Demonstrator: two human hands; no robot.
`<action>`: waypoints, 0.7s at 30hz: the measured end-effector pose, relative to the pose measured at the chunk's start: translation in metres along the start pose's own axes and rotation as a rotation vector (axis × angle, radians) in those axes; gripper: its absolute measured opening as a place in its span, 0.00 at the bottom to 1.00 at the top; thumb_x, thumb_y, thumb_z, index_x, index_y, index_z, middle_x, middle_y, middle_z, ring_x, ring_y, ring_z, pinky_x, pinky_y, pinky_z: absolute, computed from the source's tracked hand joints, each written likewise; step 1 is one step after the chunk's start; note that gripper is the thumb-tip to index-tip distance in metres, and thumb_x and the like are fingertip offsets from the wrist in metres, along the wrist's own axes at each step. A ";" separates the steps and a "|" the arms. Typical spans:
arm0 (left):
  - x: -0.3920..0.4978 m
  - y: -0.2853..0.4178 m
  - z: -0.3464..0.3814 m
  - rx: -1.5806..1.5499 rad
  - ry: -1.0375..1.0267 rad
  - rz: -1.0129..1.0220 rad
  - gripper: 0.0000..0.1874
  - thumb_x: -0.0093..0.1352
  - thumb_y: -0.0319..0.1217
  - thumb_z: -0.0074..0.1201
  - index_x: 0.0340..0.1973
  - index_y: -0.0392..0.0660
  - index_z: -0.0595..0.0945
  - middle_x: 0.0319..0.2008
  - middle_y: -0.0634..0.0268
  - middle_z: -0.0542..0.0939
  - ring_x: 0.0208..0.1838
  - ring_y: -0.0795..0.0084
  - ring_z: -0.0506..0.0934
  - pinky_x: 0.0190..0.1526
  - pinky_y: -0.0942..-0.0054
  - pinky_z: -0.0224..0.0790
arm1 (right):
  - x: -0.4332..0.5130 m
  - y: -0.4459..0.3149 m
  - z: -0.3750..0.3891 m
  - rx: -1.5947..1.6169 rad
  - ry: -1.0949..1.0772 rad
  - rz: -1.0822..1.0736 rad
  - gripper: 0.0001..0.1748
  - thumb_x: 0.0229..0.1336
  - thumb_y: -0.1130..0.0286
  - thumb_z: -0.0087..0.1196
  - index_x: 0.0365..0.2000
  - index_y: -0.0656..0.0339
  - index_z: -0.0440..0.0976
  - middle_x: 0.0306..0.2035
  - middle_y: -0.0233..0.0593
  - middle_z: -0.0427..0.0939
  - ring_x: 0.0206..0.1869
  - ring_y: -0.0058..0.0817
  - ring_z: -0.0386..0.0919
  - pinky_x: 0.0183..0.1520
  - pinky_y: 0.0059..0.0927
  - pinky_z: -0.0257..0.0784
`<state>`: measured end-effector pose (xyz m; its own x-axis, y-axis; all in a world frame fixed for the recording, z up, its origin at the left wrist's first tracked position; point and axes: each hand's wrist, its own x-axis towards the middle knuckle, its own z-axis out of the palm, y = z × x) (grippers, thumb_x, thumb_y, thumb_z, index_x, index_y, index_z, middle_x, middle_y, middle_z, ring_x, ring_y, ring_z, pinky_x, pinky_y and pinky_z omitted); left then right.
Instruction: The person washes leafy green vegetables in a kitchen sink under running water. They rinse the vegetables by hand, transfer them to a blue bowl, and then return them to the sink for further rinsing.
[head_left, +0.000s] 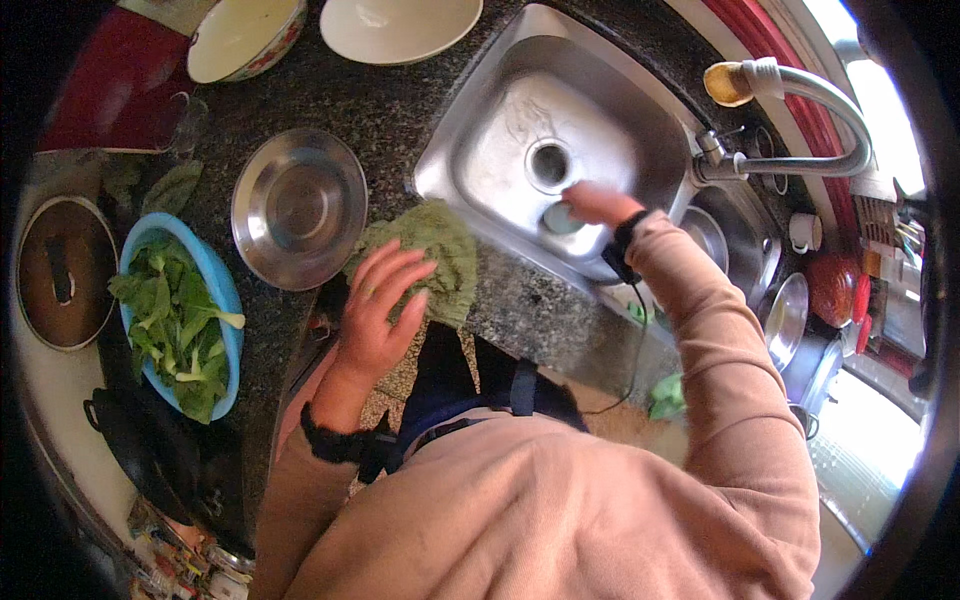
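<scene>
My left hand (382, 307) is held over a crumpled green cloth (442, 255) at the counter's front edge. Its fingers are spread and grip nothing; whether they touch the cloth is hard to tell. Inside the stainless steel sink (495, 142), my right hand (600, 206) is blurred near the drain (550, 163). A pale, round, greenish object (562, 219) shows right beside its fingers; I cannot tell whether they hold it. To the left of the cloth stands a steel bowl (300, 210). Beyond that, a blue plastic basin (234, 337) holds leafy greens (180, 330).
A curved faucet (817, 165) with a cloth-wrapped spout rises at the sink's right. Two enamel bowls, one floral (247, 37) and one white (401, 26), stand at the back. A lidded pot (67, 274) and a black pan (150, 457) are far left. A cable (637, 360) hangs from my right wrist.
</scene>
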<state>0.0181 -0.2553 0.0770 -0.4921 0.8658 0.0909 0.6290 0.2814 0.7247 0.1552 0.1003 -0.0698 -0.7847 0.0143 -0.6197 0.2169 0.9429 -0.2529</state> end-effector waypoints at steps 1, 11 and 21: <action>-0.016 -0.002 -0.007 -0.096 0.009 -0.033 0.14 0.62 0.30 0.46 0.44 0.45 0.75 0.44 0.59 0.73 0.51 0.56 0.68 0.53 0.60 0.57 | 0.005 0.004 0.001 0.009 0.085 0.049 0.12 0.49 0.66 0.43 0.30 0.63 0.71 0.29 0.51 0.75 0.34 0.48 0.73 0.37 0.41 0.69; -0.173 -0.020 -0.054 -1.534 0.521 -0.969 0.32 0.63 0.54 0.41 0.53 0.43 0.65 0.41 0.56 0.72 0.41 0.62 0.72 0.46 0.64 0.65 | 0.011 0.037 -0.019 0.188 0.393 0.287 0.14 0.41 0.64 0.51 0.29 0.63 0.70 0.27 0.52 0.75 0.31 0.48 0.74 0.34 0.44 0.69; -0.182 -0.060 -0.096 -1.368 1.152 -0.911 0.25 0.65 0.40 0.42 0.52 0.38 0.63 0.50 0.48 0.67 0.53 0.55 0.66 0.55 0.58 0.58 | 0.028 0.004 0.004 -0.074 0.293 0.185 0.12 0.43 0.62 0.49 0.26 0.59 0.72 0.25 0.47 0.75 0.31 0.44 0.74 0.34 0.40 0.70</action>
<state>0.0123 -0.4694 0.0826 -0.7740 -0.0993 -0.6254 -0.4945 -0.5220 0.6950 0.1363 0.1029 -0.0907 -0.8716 0.2721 -0.4078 0.3369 0.9368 -0.0949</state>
